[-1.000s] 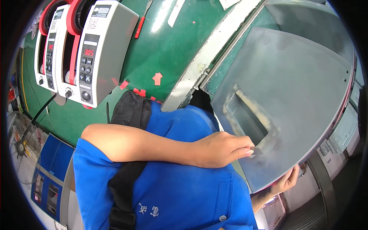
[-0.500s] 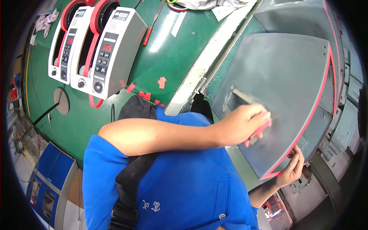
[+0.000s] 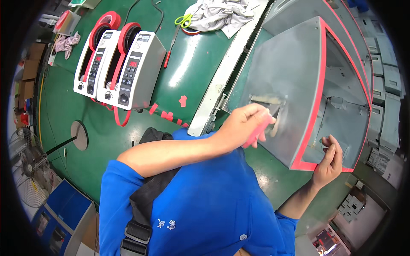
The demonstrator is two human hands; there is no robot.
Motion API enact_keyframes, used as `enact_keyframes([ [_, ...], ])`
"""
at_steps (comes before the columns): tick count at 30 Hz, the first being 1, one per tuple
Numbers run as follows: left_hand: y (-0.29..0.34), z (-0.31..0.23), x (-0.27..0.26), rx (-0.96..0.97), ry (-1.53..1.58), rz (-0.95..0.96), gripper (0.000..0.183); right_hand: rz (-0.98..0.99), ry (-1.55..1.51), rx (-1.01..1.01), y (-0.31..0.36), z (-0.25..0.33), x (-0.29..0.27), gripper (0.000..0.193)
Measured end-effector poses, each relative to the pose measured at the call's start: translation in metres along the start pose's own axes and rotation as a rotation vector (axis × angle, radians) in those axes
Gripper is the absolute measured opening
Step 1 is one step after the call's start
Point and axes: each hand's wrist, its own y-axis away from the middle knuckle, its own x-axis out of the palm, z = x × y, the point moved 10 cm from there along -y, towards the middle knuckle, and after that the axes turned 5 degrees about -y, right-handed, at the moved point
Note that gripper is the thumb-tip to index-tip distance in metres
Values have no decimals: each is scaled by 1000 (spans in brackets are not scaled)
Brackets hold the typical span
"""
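Observation:
A grey metal box (image 3: 290, 68) stands tilted on the green table (image 3: 85, 128); red tape lines the rim of its open side. My left hand (image 3: 241, 123) reaches across my chest to the box's near side. It pinches a small pink-red strip of tape (image 3: 259, 133) beside a rectangular cutout (image 3: 269, 104). My right hand (image 3: 328, 161) grips the box's lower taped rim from below, with the fingers curled onto the edge.
Two white tape dispensers (image 3: 136, 72) with red rolls stand at the upper left. Cut red tape pieces (image 3: 183, 101) lie before them. Green-handled scissors (image 3: 183, 19) and a grey cloth (image 3: 218, 15) lie at the back. A fan (image 3: 27, 170) and blue cabinet (image 3: 64, 217) are at the left.
The box has turned, so its open, red-rimmed side now shows. My left hand has risen from the flat side to the cutout and now pinches the tape strip. My right hand stays on the lower rim.

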Motion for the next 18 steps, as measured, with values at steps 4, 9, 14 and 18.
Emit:
enact_keyframes([
  [4, -15, 13, -17, -60, -227, -14, 27, -3, -40, -30, 1, 2, 1, 20],
  [9, -14, 3, 0, -211, -399, 107, 24, -20, -62, -69, 1, 5, -1, 19],
  [14, -30, -16, 6, -194, -562, 155, 22, -29, -52, -74, 0, 8, -1, 19],
  [18, -32, -29, 10, -166, -610, 121, 22, -63, -62, -86, -1, 11, -2, 18],
])
